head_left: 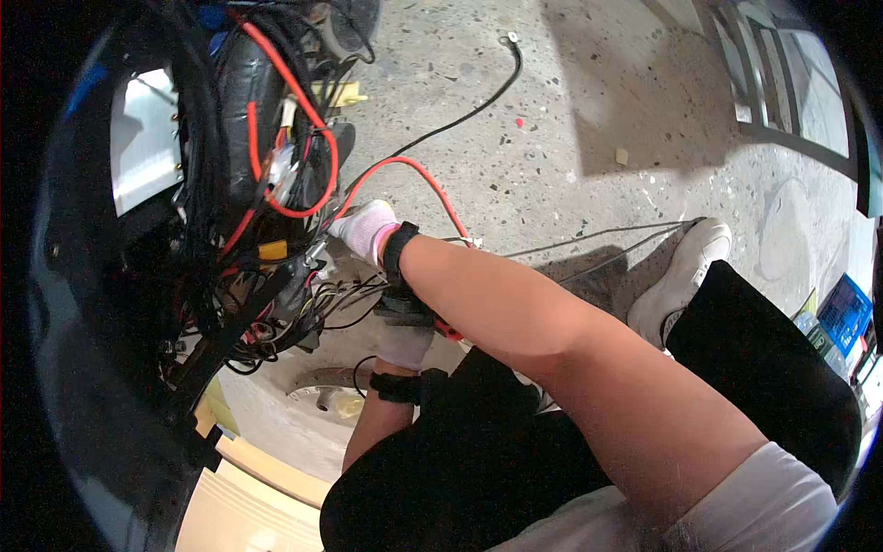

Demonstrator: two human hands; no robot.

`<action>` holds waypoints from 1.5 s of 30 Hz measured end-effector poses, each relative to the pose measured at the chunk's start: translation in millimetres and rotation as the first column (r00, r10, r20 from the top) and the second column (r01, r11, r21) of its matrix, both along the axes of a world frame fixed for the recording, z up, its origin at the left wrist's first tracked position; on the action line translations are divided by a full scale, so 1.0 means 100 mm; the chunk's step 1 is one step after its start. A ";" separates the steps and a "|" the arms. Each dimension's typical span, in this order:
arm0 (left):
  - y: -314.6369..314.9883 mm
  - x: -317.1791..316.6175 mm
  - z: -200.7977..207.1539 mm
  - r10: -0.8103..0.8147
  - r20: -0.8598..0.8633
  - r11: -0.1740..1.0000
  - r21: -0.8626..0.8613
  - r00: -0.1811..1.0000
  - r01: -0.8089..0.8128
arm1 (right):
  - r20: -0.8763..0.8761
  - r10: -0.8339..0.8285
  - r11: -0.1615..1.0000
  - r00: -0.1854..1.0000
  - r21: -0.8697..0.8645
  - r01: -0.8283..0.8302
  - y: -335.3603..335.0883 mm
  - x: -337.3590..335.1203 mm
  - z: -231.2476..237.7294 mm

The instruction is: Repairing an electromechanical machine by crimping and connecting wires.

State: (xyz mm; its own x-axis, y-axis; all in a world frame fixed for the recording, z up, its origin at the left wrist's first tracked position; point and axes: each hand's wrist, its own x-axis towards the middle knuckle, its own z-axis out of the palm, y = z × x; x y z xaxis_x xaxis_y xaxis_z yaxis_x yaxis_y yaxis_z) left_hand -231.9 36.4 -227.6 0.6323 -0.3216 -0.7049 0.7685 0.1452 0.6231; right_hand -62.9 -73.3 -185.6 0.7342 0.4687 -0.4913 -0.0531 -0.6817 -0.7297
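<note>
Right hand: my white-gloved right hand [368, 227] reaches to the edge of the wire bundle [342, 299], fingers bent toward the wires; I cannot tell whether they pinch anything.
Left hand: my left hand [401, 351], gloved too, is nearer my body, just below the right wrist, beside a dark object [405, 311]; I cannot tell whether it grips that or only rests there.
Wires: the bundle fans out left of both hands, thin loose ends pointing toward the left one.
Red cable: this red cable [397, 160] arches over the floor [441, 55] beyond my right hand, running down behind that wrist.
Black cable: farther out, a black cable [477, 112] ends in a metal ring [512, 39].
Snag risk: my right wristband [397, 247] is close to the thin wires; pulling back carelessly could hook one and strain its joint.
Mix-up risk: with so many strands crossing left of my hands, I could take hold of the wrong one.
Hidden: my right fingertips merge with the clutter; my right forearm and wrist cover part of the left hand's surroundings, and deep shadow swallows the far left.
</note>
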 end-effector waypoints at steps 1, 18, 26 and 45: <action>0.02 0.01 -0.01 0.062 -0.062 0.997 -0.042 0.996 -0.065 | -0.105 -0.030 0.999 0.994 0.021 0.033 0.01 0.01 -0.03; -0.62 0.62 1.04 0.395 -0.512 0.899 0.043 0.763 -0.436 | -0.872 -0.011 0.332 0.490 0.459 0.824 -1.45 -0.64 0.11; -0.85 0.98 1.10 0.381 -0.274 0.907 -0.073 0.883 -0.415 | -0.314 -0.330 0.834 0.890 0.345 0.431 -1.41 -0.80 0.17; -0.50 1.19 0.68 0.629 -0.356 0.748 0.036 0.691 -0.663 | -0.509 -0.212 0.933 0.834 0.150 0.328 -1.58 -0.76 0.44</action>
